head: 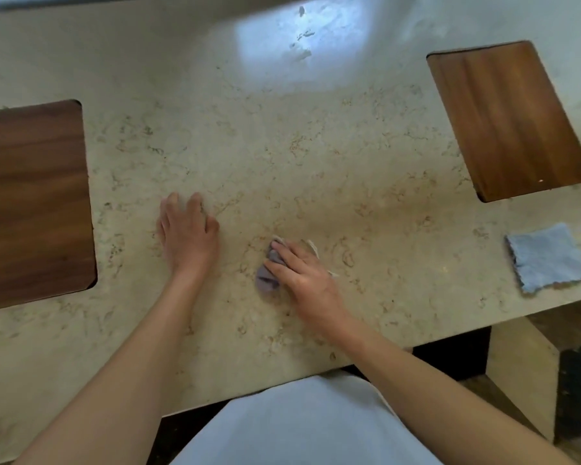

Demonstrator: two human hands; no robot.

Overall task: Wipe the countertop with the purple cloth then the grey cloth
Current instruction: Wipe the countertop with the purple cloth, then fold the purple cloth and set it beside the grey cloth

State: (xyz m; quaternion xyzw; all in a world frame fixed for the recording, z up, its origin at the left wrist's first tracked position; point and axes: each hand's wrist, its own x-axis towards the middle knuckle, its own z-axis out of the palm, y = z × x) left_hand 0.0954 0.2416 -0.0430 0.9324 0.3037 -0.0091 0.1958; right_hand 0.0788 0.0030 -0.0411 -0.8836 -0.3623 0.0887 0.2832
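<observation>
Bench point(282, 156): one, beige speckled stone, no writing or labels legible anywhere. Wooden panels: two; a darker one point(34, 203) at the far left edge, a lighter reddish one point(507, 119) at upper right, turned at an angle. Left hand point(187, 229): one, flat on the bare bench left of centre, palm down, fingers loosely together, holding nothing. Purple cloth point(267, 275): one, bunched into a small wad just right of the left hand, near the bench's front middle; its long axis runs roughly front to back, leaning slightly right at the far end; a pale frayed edge shows beyond the fingertips. Right hand point(299, 270): one, pressed down on top of the purple cloth, fingers extended and close together, pointing away and to the left. Grey cloth point(547, 258): one, light blue-grey, roughly square, lying flat and untouched near the bench's front right corner, well apart from both hands. White garment point(299, 427): one, at bottom centre.
</observation>
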